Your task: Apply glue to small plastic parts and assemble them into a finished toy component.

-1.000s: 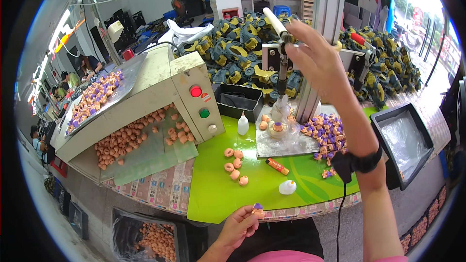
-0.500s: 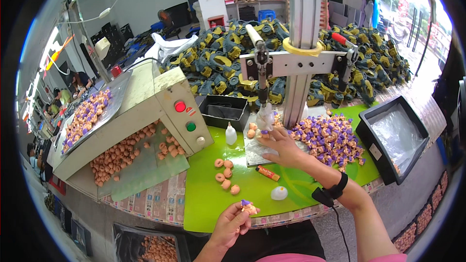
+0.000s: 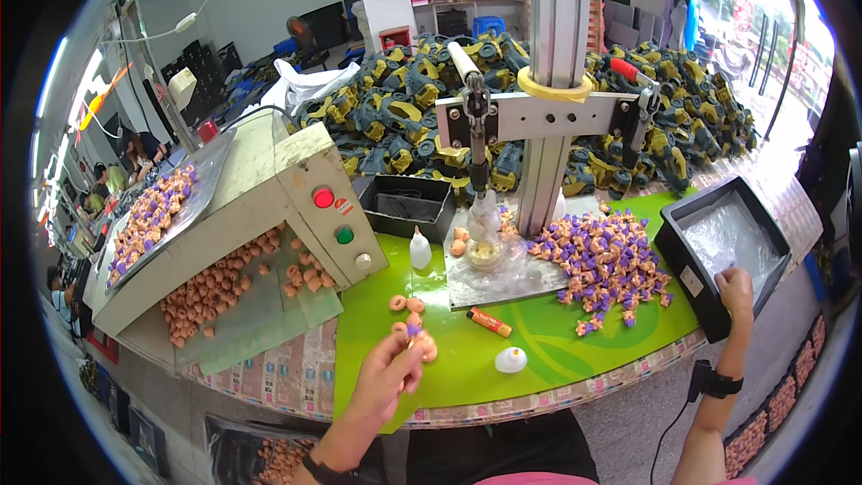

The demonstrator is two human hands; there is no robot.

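While the R hand (image 3: 734,292) was at the clear cup (image 3: 486,257) under the press (image 3: 479,171) half a sec ago, it is now at the near rim of the black tray (image 3: 675,250). Its fingers are curled; I cannot tell if smth. is inside. The L hand (image 3: 382,382) has come fwd.: its fingertips pinch the purple-and-peach piece (image 3: 414,330), which is above the green mat (image 3: 557,341), by the round peach parts (image 3: 398,304); touching or not, I cannot tell. So, I judge, press work is paused, w/ no hand there.
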